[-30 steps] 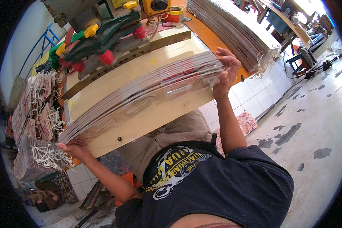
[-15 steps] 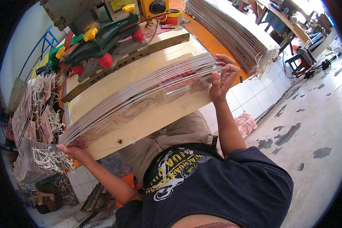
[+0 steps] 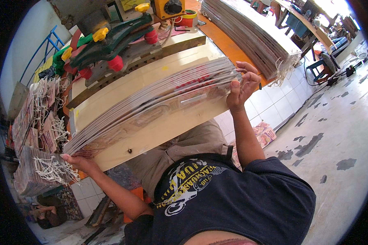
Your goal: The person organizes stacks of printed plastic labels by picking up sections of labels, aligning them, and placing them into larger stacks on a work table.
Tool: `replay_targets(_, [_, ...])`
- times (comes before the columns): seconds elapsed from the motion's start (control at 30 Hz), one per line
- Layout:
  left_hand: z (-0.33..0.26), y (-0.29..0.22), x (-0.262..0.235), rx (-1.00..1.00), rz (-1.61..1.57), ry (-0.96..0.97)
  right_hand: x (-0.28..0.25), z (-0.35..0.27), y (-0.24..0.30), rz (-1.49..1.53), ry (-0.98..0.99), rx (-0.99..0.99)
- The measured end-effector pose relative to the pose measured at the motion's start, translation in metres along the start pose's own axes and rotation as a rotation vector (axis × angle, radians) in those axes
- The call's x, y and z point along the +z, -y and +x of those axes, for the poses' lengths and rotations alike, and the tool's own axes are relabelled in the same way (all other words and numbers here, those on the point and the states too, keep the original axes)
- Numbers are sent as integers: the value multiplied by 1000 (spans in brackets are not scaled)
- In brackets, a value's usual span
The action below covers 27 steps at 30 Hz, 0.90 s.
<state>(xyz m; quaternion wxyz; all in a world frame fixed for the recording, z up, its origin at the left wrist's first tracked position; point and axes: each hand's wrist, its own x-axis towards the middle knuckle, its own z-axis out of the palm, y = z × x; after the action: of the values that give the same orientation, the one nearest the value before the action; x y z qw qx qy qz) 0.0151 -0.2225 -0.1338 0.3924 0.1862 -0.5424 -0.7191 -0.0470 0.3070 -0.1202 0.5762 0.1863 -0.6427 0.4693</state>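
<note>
The person holds a long stack of flat paper bags (image 3: 151, 106) by its two ends, hands set well apart, one at each short side. The left hand (image 3: 79, 161) grips the near-left end from below, fingers curled up against the underside of the sheets. The right hand (image 3: 242, 87) clamps the far-right end, thumb on the near face and fingers wrapped over the top edge. Held that way, the stack stays squared and does not fan out, and it looks as if the edges are being kept flush against the pale wooden board (image 3: 167, 126) just beneath.

The stack sits in the middle of the view, lying along the board, in front of the green press with red and yellow knobs (image 3: 106, 49). It is many thin sheets thick, cream and glossy, with red printing showing on the upper faces; the layers sag a little toward the left end and splay slightly there.

To the far right, another tall pile with white cord handles (image 3: 253, 36) rests on the orange bench (image 3: 225, 41). On the left, more corded bundles (image 3: 41, 171) are heaped.
</note>
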Motion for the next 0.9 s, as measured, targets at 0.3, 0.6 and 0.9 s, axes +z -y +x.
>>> replay_targets(0.3, [-3,-2,3,-16,25,-29,-3,-5,0,-43,-15,-25])
replay_targets(0.6, [3,1,0,-22,-4,-15,0,-13,9,24,-58,152])
replay_targets(0.9, [0,-3,4,-2,-17,-41,20,8,46,155,-124,527])
